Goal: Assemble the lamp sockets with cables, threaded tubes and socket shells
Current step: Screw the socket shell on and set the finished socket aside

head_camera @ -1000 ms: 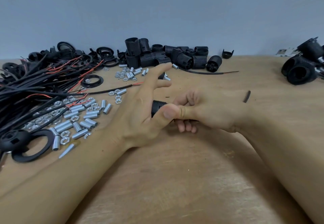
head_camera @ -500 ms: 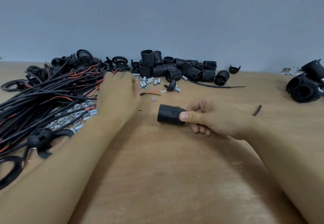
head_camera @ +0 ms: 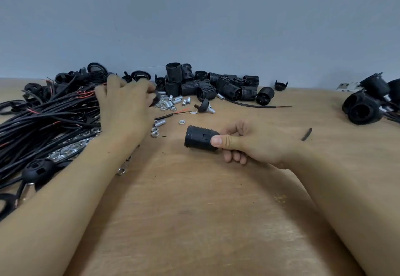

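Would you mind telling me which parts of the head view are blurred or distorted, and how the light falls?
Head view: the left hand is motion-blurred over the cables; the right hand and its socket shell look sharp; wide-angle distortion stretches both forearms toward the bottom corners; the light is soft and even, without glare, with faint shadows on the table.

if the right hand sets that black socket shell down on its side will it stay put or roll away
The socket shell is a smooth round cylinder, so on its side on the flat wooden table it would probably roll a little. It looks like hollow rigid plastic, likely light and stiff. The right hand holds it with thumb and fingers alone, suggesting little weight.
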The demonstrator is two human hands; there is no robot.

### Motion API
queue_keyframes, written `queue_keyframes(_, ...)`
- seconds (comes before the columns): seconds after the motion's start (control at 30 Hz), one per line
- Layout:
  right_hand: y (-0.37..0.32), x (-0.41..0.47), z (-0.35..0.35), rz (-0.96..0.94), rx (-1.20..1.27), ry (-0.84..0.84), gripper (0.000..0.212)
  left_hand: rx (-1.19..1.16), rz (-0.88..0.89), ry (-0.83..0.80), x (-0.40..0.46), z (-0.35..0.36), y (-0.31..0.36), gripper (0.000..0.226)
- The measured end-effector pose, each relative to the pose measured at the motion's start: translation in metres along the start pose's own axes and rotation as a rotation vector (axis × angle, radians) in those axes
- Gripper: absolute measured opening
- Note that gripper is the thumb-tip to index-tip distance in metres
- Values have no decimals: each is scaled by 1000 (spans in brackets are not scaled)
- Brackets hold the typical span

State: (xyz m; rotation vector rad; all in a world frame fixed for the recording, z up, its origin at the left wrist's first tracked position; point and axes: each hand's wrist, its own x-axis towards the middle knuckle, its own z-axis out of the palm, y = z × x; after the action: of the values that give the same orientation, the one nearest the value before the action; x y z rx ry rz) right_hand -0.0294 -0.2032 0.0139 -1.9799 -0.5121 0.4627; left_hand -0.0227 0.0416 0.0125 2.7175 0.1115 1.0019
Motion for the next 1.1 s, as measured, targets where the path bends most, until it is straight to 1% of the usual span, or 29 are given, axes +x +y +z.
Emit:
queue_keyframes(0.03, -1, 0, -1, -15, 18, 13, 25, -112, 98, 91, -3, -3, 7, 28)
queue_keyframes(0.07, -2, 0, -3, -36, 48, 39, 26, -230, 169, 146, -7, -5, 15, 27)
queue_keyframes(0.1, -3, 0, -6, -66, 85, 80, 29, -361, 192, 153, -12, -6, 23, 26)
queue_keyframes(0.13, -4, 0, -10, -101, 125, 128, 30, -503, 167, 120, -17, -6, 31, 27)
queue_keyframes(0.23, -5, 0, -20, -182, 243, 212, 27, -937, -25, -80, -27, -7, 48, 30)
queue_keyframes(0.3, -4, 1, -19, -190, 271, 203, 24, -1175, -160, -170, -29, -5, 54, 27)
queue_keyframes(0.37, -1, 3, -15, -182, 276, 179, 20, -1497, -328, -306, -32, -6, 57, 24)
queue_keyframes(0.4, 0, 3, -13, -180, 285, 170, 19, -1621, -385, -371, -32, -6, 57, 29)
queue_keyframes(0.43, 1, 4, -13, -180, 297, 163, 17, -1672, -408, -413, -33, -4, 57, 37)
queue_keyframes(0.47, 2, 5, -12, -182, 308, 161, 17, -1666, -403, -432, -32, -3, 57, 44)
queue_keyframes(0.53, 3, 7, -12, -189, 318, 183, 17, -1638, -409, -420, -30, -2, 57, 44)
queue_keyframes(0.67, 6, 9, -16, -221, 285, 371, 31, -1674, -560, -388, -26, 2, 53, 19)
queue_keyframes(0.7, 6, 9, -17, -233, 290, 407, 33, -1691, -590, -384, -25, 3, 51, 15)
queue_keyframes(0.77, 6, 9, -20, -255, 298, 451, 30, -1740, -616, -381, -25, 5, 50, 16)
queue_keyframes(0.83, 6, 8, -19, -263, 217, 452, 25, -1753, -561, -406, -25, 5, 50, 15)
queue_keyframes(0.93, 8, 8, -12, -309, 27, 431, 17, -1689, -442, -469, -26, 7, 48, 14)
queue_keyframes(1.03, 9, 7, -12, -352, -193, 499, 22, -1562, -376, -459, -27, 8, 45, 20)
queue_keyframes(1.1, 9, 6, -13, -372, -329, 560, 27, -1457, -314, -427, -28, 8, 43, 34)
